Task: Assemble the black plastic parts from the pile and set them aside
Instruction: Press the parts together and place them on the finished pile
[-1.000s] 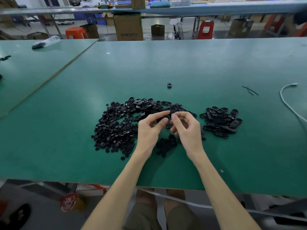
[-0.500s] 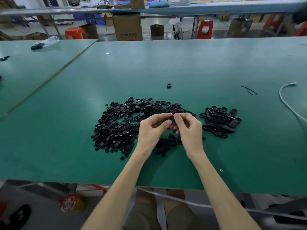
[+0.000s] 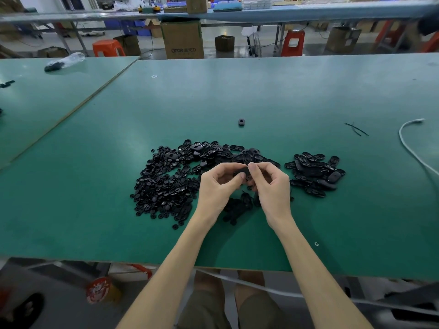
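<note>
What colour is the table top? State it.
The table top is green; head view.

Left hand [image 3: 217, 186] and right hand [image 3: 270, 184] meet, fingers curled; apparently pinching something small.

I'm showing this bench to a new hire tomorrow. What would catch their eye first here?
First, the big pile of black parts spread across the middle of the green table. Over its near side, the left hand and right hand pinch one black part between them. A smaller heap of oval pieces sits apart on the right.
</note>
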